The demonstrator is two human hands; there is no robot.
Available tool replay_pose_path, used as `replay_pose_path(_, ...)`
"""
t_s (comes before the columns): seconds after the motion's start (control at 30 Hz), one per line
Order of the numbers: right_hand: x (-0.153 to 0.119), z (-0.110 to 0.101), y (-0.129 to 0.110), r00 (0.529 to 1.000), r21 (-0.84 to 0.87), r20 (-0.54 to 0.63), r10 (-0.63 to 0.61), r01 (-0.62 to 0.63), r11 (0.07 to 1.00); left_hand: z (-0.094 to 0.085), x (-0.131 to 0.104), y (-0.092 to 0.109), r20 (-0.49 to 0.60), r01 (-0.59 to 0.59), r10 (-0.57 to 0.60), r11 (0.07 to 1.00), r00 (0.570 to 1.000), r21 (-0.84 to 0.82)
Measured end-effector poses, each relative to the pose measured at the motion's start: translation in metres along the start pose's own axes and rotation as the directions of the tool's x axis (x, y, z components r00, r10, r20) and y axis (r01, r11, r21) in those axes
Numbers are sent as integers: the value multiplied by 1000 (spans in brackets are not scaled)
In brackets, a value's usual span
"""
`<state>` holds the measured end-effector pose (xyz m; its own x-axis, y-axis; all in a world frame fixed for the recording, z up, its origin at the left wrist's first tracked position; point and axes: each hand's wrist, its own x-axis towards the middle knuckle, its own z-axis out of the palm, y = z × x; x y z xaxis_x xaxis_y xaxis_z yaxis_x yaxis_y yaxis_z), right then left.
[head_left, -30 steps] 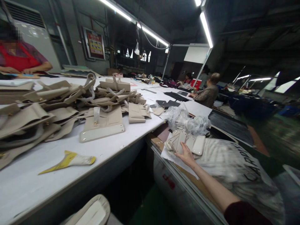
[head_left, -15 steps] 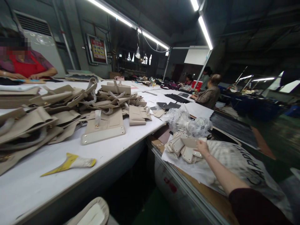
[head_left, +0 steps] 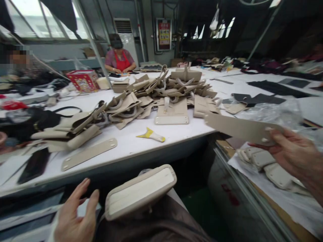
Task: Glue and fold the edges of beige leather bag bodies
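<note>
**Right hand holds beige strip; left hand open beside bag on lap**

Your right hand [head_left: 295, 151] grips one end of a long beige strip [head_left: 239, 129], fingers [head_left: 279, 136] closed over the end with its two small studs. The strip runs out to the left in the air, over the gap between the white worktop [head_left: 126, 151] and the side bench. Just below your hand, a stack of small beige pieces [head_left: 267, 164] lies on white paper on that bench.

Your left hand [head_left: 74, 215] is open, fingers spread and holding nothing, just beside a beige bag part [head_left: 140, 191] that rests on your lap.

On the worktop lie a second beige strip [head_left: 88, 154], a yellow and white scraper [head_left: 150, 135] and a large heap of beige bag panels [head_left: 151, 97]. A person in a red apron [head_left: 119, 60] works at the far end.
</note>
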<state>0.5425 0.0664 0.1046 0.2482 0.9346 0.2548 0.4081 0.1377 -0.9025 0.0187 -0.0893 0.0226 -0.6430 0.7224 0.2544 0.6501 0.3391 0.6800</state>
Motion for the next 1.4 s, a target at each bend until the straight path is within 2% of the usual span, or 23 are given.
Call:
replay_pose_path(0.03,-14,26,-10,989,249,117,87,-114,962,-5,-4,3,18,21,-21,1000,1000,9)
replay_pose_path(0.07,-31,52,-20,958,360,233,166,-243,901,-8,-8,8,67,46,-44,999,997,-28)
replay_pose_path(0.13,-65,99,-34,835,394,487,256,-472,789,-11,-21,18,234,164,-111,961,966,-224)
replay_pose_path(0.17,-81,120,-38,748,355,606,270,-558,750,-10,-29,21,331,266,-151,903,931,-338)
replay_pose_path(0.23,-106,154,-38,589,272,762,270,-669,692,-9,-44,22,506,491,-235,738,830,-462)
replay_pose_path(0.27,-115,167,-34,528,231,805,269,-698,678,-8,-51,21,570,586,-283,666,771,-462)
replay_pose_path(0.3,-122,178,-30,489,199,829,270,-711,675,-7,-56,18,613,655,-326,611,720,-444)
replay_pose_path(0.33,-126,186,-25,466,168,841,275,-708,685,-5,-59,15,630,695,-361,576,688,-430)
replay_pose_path(0.4,-128,198,-16,461,112,838,292,-669,735,-3,-59,9,613,718,-407,548,677,-429)
replay_pose_path(0.47,-126,206,-7,493,59,810,316,-606,794,-1,-54,5,579,701,-417,556,701,-448)
replay_pose_path(0.63,-115,223,7,609,-86,669,427,-507,858,7,-31,-7,535,642,-401,653,744,-402)
replay_pose_path(0.77,-111,234,12,646,-124,628,433,-467,876,12,-17,-22,541,590,-372,744,754,-312)
replay_pose_path(0.9,-109,239,10,636,-154,618,462,-478,865,15,-10,-34,546,576,-354,757,759,-308)
replay_pose_path(1.13,-107,242,7,583,-204,580,568,-571,795,19,-8,-43,586,674,-418,662,695,-327)
replay_pose_path(1.27,-108,242,13,565,-191,570,597,-615,765,20,-9,-41,571,704,-444,597,690,-386)
replay_pose_path(1.4,-109,242,18,541,-161,571,618,-664,730,20,-9,-45,591,719,-440,570,676,-397)
